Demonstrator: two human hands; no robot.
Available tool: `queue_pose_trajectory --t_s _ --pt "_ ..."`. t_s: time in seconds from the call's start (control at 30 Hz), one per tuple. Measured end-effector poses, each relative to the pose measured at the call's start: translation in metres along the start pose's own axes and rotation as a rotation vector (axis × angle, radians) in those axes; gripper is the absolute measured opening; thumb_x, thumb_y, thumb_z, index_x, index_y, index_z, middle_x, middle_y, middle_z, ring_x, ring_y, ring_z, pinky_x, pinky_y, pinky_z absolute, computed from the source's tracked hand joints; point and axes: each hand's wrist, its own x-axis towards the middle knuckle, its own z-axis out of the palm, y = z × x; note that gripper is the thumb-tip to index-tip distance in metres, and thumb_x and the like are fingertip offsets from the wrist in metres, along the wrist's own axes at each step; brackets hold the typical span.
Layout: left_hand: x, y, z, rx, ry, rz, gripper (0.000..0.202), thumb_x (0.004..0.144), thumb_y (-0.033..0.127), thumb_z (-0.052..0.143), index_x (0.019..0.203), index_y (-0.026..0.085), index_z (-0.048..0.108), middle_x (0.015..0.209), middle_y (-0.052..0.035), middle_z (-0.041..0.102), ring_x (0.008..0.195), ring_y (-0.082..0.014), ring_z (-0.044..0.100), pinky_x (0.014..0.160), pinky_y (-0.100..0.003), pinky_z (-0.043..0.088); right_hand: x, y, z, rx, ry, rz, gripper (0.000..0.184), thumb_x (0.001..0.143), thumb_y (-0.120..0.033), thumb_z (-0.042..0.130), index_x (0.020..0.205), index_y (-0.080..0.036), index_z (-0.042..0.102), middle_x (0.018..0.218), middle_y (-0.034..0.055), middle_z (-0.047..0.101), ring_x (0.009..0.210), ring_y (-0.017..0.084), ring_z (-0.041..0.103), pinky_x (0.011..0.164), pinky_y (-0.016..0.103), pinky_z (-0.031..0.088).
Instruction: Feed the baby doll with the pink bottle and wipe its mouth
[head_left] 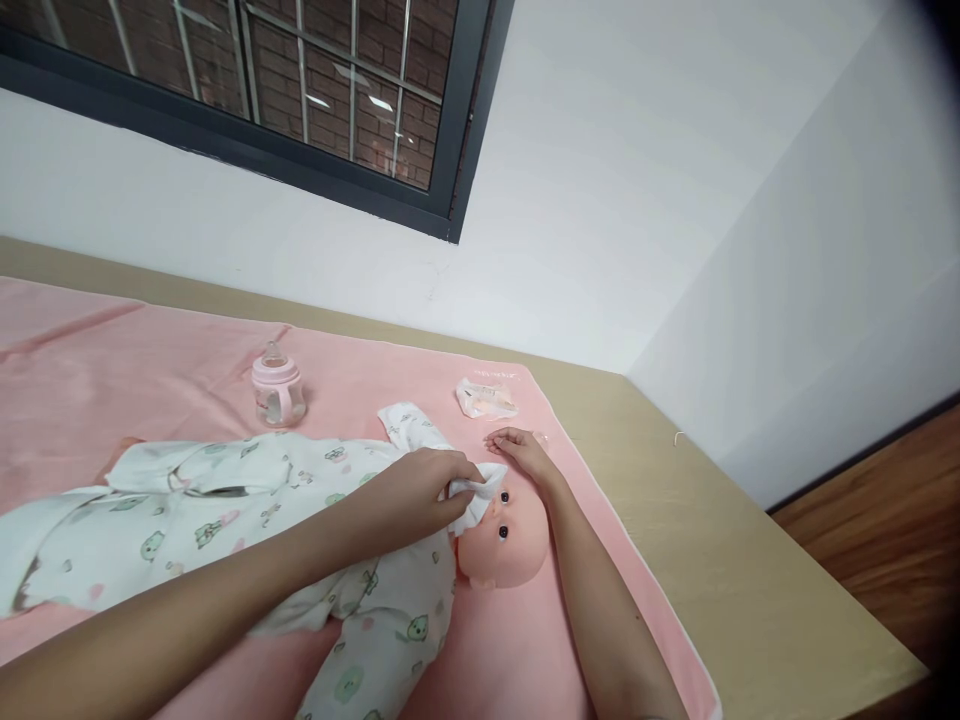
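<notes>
Pinched between the thumb and fingers of my left hand (pixel 431 490) is a soft white cloth (pixel 484 494). It covers the low part of the doll's face, where the mouth should be, and both eyes show just past its edge. My right hand (pixel 521 450) is loose, with its fingers side by side, and I see nothing in it. It sits just beyond the top of the doll's head (pixel 517 545), and my right arm bends around that end. I cannot tell if the arm touches it.

The doll (pixel 330 480) lies flat on its back, long ways from side to side, head to my right and legs to my left. Both hands are near the head, but the left one is right at the face. My left arm goes over the doll's body and hides some of its white suit (pixel 240 500).

Past the body, a pink baby bottle (pixel 276 390) stands up, well out of the way. A small clear packet (pixel 487 398) lies just past my right fingers. All this is on a pink mat (pixel 150 370), spread on a pale wood desk (pixel 637 480). Farther off is a white wall (pixel 585 250) and a window with a dark frame (pixel 420 205) and bars (pixel 301 60).
</notes>
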Motion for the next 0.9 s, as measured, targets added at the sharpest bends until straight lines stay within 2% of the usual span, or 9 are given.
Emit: queue_pose_trajectory --t_s 0.5,0.57,0.73,0.9 --pt "0.002 -0.002 0.0 0.012 0.048 -0.022 0.018 0.083 0.02 0.041 0.074 0.019 0.057 0.073 0.0019 0.058 0.067 -0.0143 0.05 0.058 -0.025 0.029 -0.004 -0.005 0.003 0.012 -0.001 0.008 0.024 0.068 -0.037 0.073 0.082 -0.019 0.07 0.086 0.0041 0.07 0.086 0.017 0.064 0.094 0.036 0.046" --pt "0.001 -0.003 -0.004 -0.035 0.029 -0.039 0.017 0.083 0.022 0.042 0.073 0.02 0.055 0.071 0.0031 0.056 0.064 -0.0132 0.048 0.056 -0.025 0.029 -0.004 -0.004 0.003 0.008 -0.004 0.006 0.024 0.068 -0.037 0.072 0.084 -0.019 0.07 0.087 0.0041 0.07 0.087 0.017 0.064 0.094 0.036 0.046" --pt "-0.001 -0.003 -0.012 -0.122 -0.129 -0.061 0.012 0.081 0.022 0.043 0.07 0.019 0.045 0.062 0.0048 0.042 0.056 -0.0107 0.038 0.051 -0.024 0.026 -0.003 -0.002 0.001 0.001 -0.001 -0.003 0.026 0.068 -0.039 0.072 0.084 -0.019 0.07 0.086 0.0045 0.07 0.087 0.017 0.064 0.094 0.036 0.046" --pt "-0.001 0.001 -0.011 -0.073 -0.133 -0.014 0.009 0.077 0.02 0.045 0.068 0.019 0.044 0.065 0.0048 0.044 0.06 -0.0106 0.038 0.052 -0.024 0.026 -0.003 -0.003 0.002 0.0 0.0 0.006 0.028 0.066 -0.04 0.073 0.083 -0.018 0.07 0.086 0.0049 0.07 0.086 0.017 0.064 0.095 0.037 0.046"
